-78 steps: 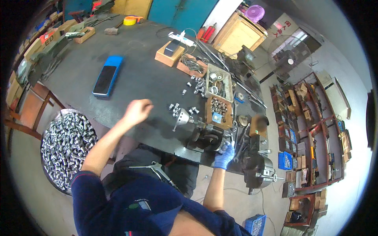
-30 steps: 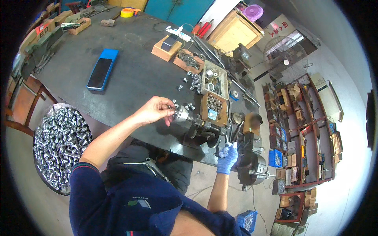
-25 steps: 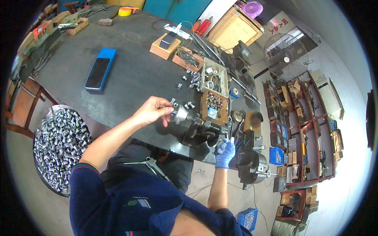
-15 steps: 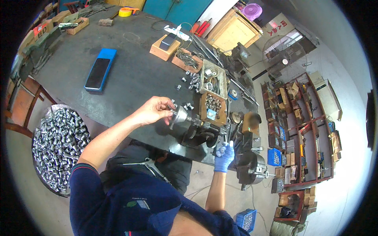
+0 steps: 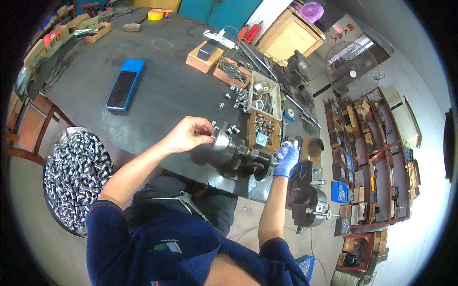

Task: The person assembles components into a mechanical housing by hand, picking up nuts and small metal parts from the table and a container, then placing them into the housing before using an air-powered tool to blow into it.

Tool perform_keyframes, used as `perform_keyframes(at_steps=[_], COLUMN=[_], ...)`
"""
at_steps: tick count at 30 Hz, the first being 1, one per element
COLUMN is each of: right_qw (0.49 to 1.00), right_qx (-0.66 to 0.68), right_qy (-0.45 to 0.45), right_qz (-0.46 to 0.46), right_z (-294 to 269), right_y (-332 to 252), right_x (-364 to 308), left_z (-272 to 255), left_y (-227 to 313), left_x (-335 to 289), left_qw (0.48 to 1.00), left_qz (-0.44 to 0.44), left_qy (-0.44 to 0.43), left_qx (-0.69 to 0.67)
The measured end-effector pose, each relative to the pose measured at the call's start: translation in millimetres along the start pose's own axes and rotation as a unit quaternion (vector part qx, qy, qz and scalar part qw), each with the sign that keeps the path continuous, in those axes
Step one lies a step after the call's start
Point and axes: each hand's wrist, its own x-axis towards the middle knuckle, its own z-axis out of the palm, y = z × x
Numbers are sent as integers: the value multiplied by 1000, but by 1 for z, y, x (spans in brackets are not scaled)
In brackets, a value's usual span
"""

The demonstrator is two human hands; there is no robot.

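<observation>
Head: chuck (image 5: 221, 140) at left grip (image 5: 187, 135)

A head-worn fisheye view looks down and forward across the workbench (image 5: 164, 78) from close above.

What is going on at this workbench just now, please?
Someone is working with both hands at a small metal device on a dark table. The bare left hand is at its cone-shaped metal head; whether a part is pinched there is hard to see. The blue-gloved right hand is by the device's other end, its grip unclear. A few loose fittings lie behind the head, and a large heap of metal fittings sits at the person's left.
</observation>
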Motion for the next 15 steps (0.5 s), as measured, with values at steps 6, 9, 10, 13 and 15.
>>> perform_keyframes(at_steps=[6,9,10,13,15], right_qw=[978,989,991,992,986], right_qx=[-134,-66,-55,-57,-88], right_qy=[162,124,114,99,135], right_qz=[-11,35,41,51,32], right_z=[-25,-25,-24,-25,-23], right_y=[48,43,42,41,47], right_x=[-33,-72,-76,-80,-69], left_z=[-2,-2,-1,1,2], left_y=[-3,-5,-5,-6,-6], left_x=[1,0,0,-1,-1], left_qw=[1000,1000,1000,998,998], left_qz=[5,-3,-7,-17,-26], left_qy=[-11,-14,-13,-9,-1], left_qx=[10,-13,-20,-55,-65])
